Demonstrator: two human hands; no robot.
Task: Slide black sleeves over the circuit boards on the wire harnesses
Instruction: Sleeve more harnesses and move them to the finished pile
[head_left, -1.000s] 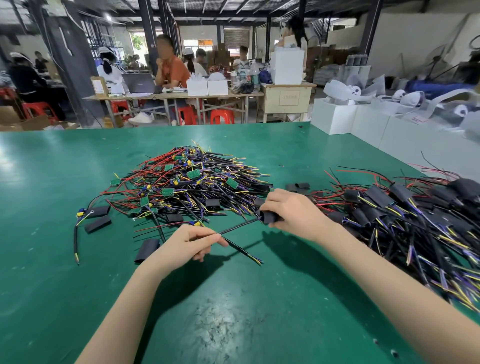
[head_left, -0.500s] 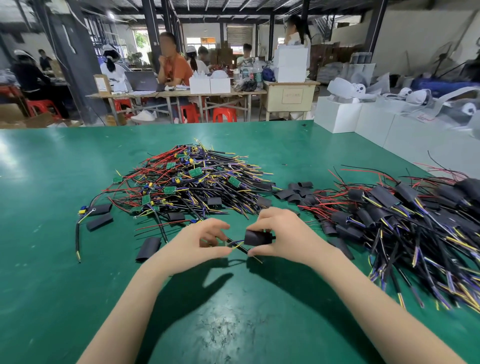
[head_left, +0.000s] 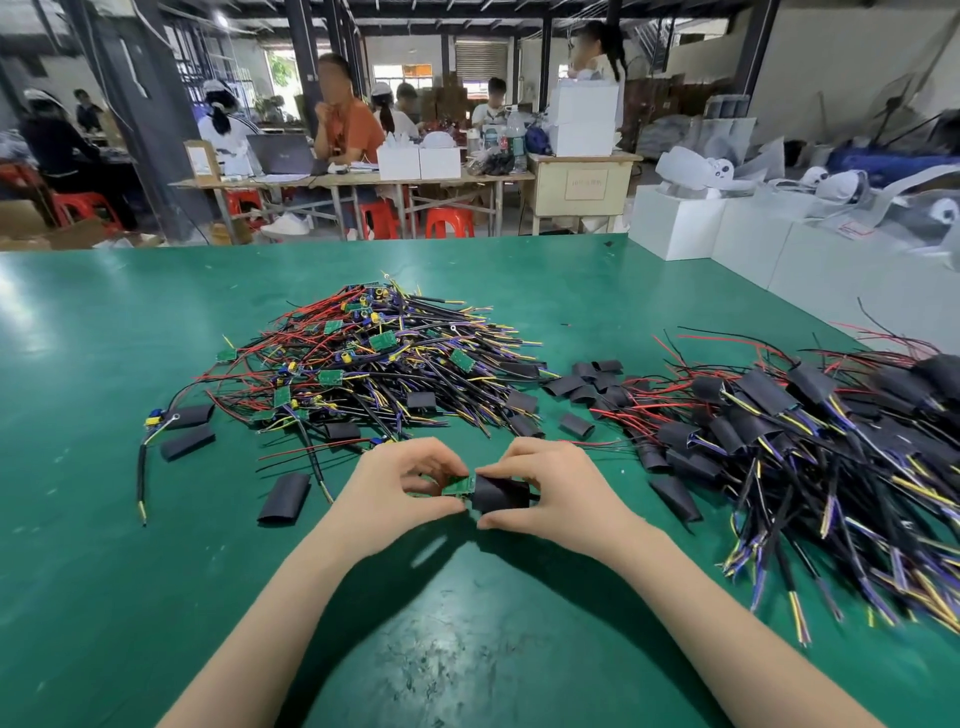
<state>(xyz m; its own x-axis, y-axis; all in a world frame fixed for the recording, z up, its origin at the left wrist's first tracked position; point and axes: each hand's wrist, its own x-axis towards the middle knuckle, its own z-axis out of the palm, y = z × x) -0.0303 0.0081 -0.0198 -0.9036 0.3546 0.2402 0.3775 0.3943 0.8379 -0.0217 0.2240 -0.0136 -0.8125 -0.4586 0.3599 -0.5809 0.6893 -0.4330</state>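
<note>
Near table edge, centre: hands have closed together; board (head_left: 459, 485) now meets sleeve (head_left: 500, 494) mouth, so sliding-on can start. L hand (head_left: 395, 493) grip pinches board, R hand (head_left: 558, 493) grip pinches sleeve, wrists angled inward. Beyond: unsleeved pile (head_left: 363, 358) mid-table, done pile (head_left: 810, 431) by right edge.

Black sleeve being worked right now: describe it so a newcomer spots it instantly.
On the green table, look near the front edge, between the bare-board pile and the finished pile. The black sleeve is pinched in the right hand; unlike the loose ones, a green circuit board pokes from its end.
</note>
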